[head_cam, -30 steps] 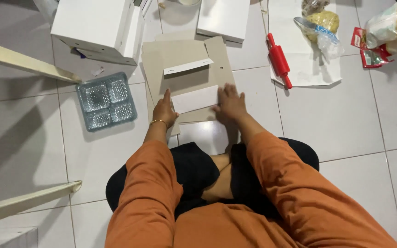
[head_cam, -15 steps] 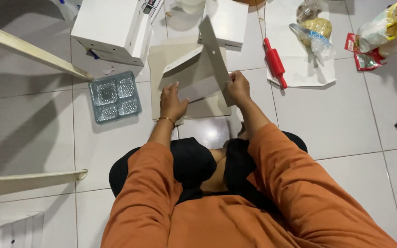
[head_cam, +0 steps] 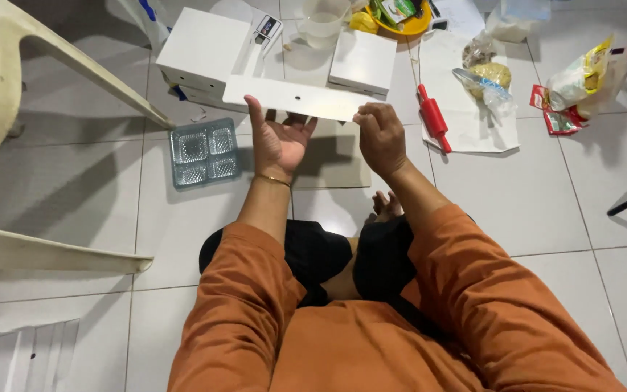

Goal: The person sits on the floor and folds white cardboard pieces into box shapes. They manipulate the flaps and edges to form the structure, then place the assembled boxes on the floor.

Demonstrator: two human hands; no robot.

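The flat white rectangular cardboard panel, half-raised a moment ago, is now lifted level at twelve o'clock above the beige flattened cardboard sheet. The left hand, palm up, supports it underneath; the right hand pinches its three o'clock edge. The clear plastic compartment tray stays at nine o'clock.

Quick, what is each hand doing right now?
Left hand: open, palm up, supporting the flat white cardboard panel from below.
Right hand: fingers closed on the panel's right edge.
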